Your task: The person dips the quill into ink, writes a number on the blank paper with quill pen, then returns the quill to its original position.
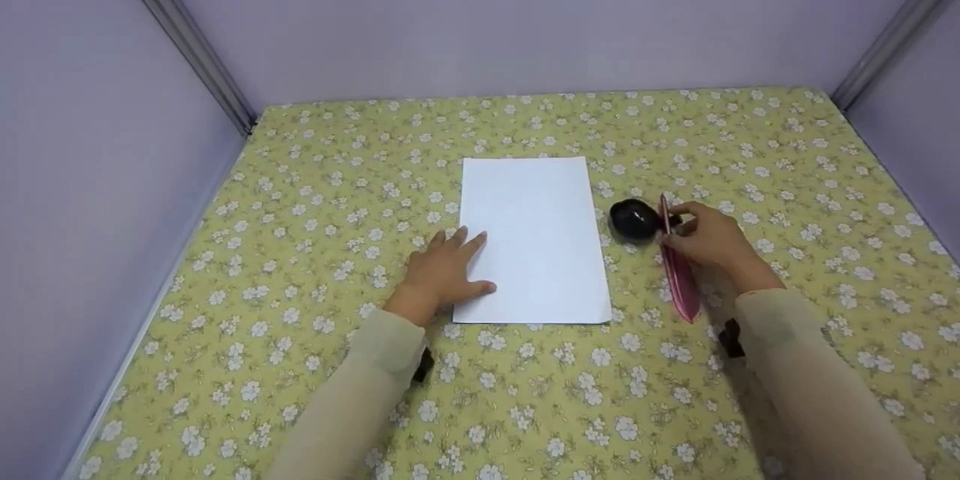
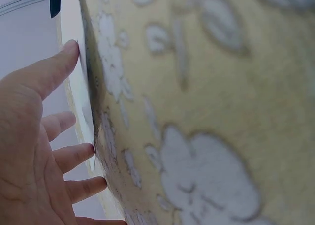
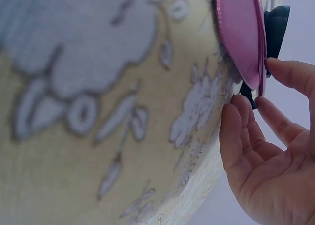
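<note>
A white sheet of paper [image 1: 534, 240] lies upright before me on the flowered cloth. My left hand [image 1: 442, 270] rests on its left edge with fingers spread and the thumb lying over the paper. To the right, my right hand [image 1: 705, 236] pinches a flat pink pouch [image 1: 681, 281] near its far end, and the pouch stands on its edge. In the right wrist view, the thumb is against one side of the pink pouch [image 3: 241, 33]. A glossy black rounded object [image 1: 634, 220] with a narrow handle lies just left of the pouch, its handle partly hidden by pouch and fingers.
A yellow-green cloth with white flowers [image 1: 315, 187] covers the table. Pale walls stand at the back and both sides, with metal posts [image 1: 180, 30] at the corners. Dark wrist pieces [image 1: 731, 337] sit under the sleeves.
</note>
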Tool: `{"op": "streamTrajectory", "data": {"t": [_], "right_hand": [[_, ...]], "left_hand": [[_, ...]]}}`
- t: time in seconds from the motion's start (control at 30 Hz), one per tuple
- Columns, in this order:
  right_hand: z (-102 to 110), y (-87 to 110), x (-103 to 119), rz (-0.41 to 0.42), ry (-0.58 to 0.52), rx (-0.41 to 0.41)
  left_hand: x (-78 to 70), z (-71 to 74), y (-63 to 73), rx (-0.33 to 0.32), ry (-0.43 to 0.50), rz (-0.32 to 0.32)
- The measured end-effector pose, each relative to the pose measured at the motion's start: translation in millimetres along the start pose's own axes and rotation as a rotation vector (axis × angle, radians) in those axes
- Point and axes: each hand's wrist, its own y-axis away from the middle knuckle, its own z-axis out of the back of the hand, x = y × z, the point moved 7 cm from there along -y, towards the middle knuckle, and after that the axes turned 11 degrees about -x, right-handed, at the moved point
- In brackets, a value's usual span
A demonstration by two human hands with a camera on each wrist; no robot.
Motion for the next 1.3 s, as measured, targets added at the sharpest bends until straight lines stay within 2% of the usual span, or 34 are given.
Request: {"op": "streamTrajectory", "data": {"t": [0.23,0.47,0.77,1.1,1.3], "right_hand": [[-1.7,-0.4,0.1,-0.013,0.001,-0.018],[-2.6,-1.9,-1.0,-0.024,-0.032,-0.005],[-3.2,0.1,-0.6,-0.066,-0.068,0.014],[13.1,5.4,9.7,-0.021,-0.042,-0.034],[17.7,10.7,13.0,0.005,-0.117,-0.068]], "left_hand": [[-1.1,-0.1,1.7,0.004,-0.001,0.003],[-0.5,-0.7,2.2,0.014,0.041,0.004],[0.3,-1.8,2.1,0.015,0.043,0.016],[1.0,-3.3,2.7,0.002,0.032,0.009],[0.8,-4.3,1.3,0.004,0.048,0.006]]}}
